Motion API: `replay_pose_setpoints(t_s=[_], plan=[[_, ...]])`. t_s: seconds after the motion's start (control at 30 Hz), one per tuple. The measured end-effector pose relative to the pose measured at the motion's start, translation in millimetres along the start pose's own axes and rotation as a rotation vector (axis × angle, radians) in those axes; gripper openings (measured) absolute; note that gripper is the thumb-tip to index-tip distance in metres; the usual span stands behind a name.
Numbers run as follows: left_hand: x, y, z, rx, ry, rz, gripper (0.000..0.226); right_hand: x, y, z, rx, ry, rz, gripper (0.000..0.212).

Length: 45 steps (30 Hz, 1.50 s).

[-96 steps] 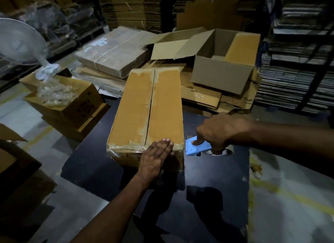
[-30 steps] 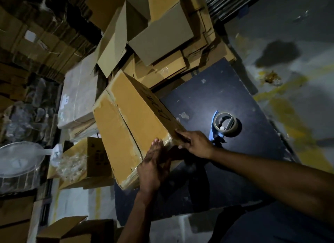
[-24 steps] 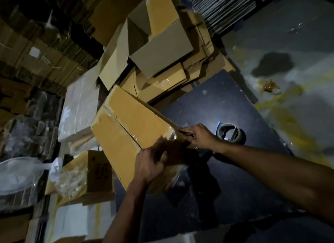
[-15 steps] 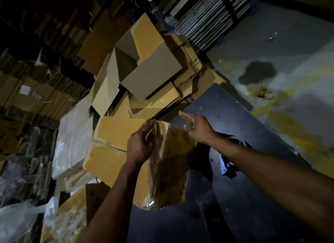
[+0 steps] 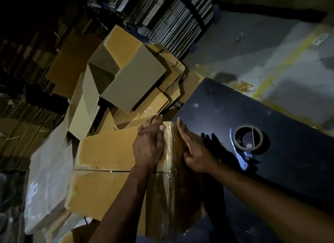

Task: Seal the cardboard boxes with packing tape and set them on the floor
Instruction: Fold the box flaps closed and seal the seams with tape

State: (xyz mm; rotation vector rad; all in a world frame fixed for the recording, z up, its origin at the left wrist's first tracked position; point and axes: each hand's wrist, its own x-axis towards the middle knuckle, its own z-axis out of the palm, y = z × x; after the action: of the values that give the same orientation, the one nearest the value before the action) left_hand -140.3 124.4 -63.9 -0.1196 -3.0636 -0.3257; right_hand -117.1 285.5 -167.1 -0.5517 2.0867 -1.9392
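Note:
A closed brown cardboard box [image 5: 106,172] with a centre seam stands at the left edge of the dark table [image 5: 271,170]. Clear tape runs over its near edge. My left hand [image 5: 149,145] lies flat on the box top by that taped edge, fingers straight. My right hand [image 5: 194,148] presses flat against the box's side face just right of the edge. A blue tape dispenser [image 5: 247,143] with a roll of tape lies on the table to the right of my hands, untouched.
An open empty box [image 5: 126,76] sits on flattened cardboard behind the taped box. A plastic-wrapped bundle [image 5: 48,176] lies at left. Stacks of flat cartons [image 5: 173,13] fill the back. Grey floor with a yellow line [image 5: 282,62] spreads at right.
The tape dispenser was put down on the table. Both hands tipped and turned the box, and now lie flat on either side of its taped edge. The camera view has rolled leftward.

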Motion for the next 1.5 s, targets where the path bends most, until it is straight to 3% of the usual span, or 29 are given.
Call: replay_pose_setpoints(t_s=[0.13, 0.3, 0.37, 0.5, 0.6, 0.67, 0.7, 0.8, 0.93, 1.13, 1.27, 1.4, 1.5], plan=[[-2, -6, 8, -0.035, 0.053, 0.013, 0.05, -17, 2, 15, -0.111, 0.055, -0.054, 0.106], [-3, -9, 9, -0.008, 0.047, 0.036, 0.052, -23, 7, 11, -0.15, 0.256, -0.027, 0.095], [-3, -8, 9, 0.004, 0.05, 0.032, 0.054, -13, -4, 10, -0.062, 0.201, 0.05, 0.097], [-3, -6, 11, 0.021, 0.05, 0.027, 0.055, -11, -5, 24, -0.211, 0.157, 0.048, 0.1], [-2, -5, 10, 0.031, 0.053, 0.027, 0.055, -28, 8, 22, -0.073, 0.294, -0.097, 0.076], [-1, -6, 10, 0.032, 0.047, 0.024, 0.055, -24, -1, 5, -0.007, 0.413, -0.007, 0.058], [-1, -6, 10, 0.031, 0.042, 0.024, 0.056, -15, -12, -6, 0.052, 0.42, 0.088, 0.059], [-2, -7, 12, 0.017, 0.039, 0.018, 0.056, 17, -41, -32, 0.237, 0.329, 0.144, 0.069], [-1, -10, 11, 0.022, 0.055, 0.026, 0.056, 45, -39, -39, 0.277, 0.242, 0.112, 0.038], [-1, -7, 11, -0.028, 0.07, 0.033, 0.054, 57, -4, -41, 0.485, 0.16, 0.056, 0.029], [1, -7, 11, -0.022, 0.073, 0.025, 0.053, 60, 7, -37, 0.547, 0.213, 0.063, 0.034], [1, -5, 11, -0.025, 0.052, 0.016, 0.055, 44, 9, -34, 0.415, 0.222, 0.062, 0.021], [-3, -2, 6, -0.016, 0.048, 0.013, 0.056, 25, 9, -26, 0.093, 0.402, 0.092, 0.025]])
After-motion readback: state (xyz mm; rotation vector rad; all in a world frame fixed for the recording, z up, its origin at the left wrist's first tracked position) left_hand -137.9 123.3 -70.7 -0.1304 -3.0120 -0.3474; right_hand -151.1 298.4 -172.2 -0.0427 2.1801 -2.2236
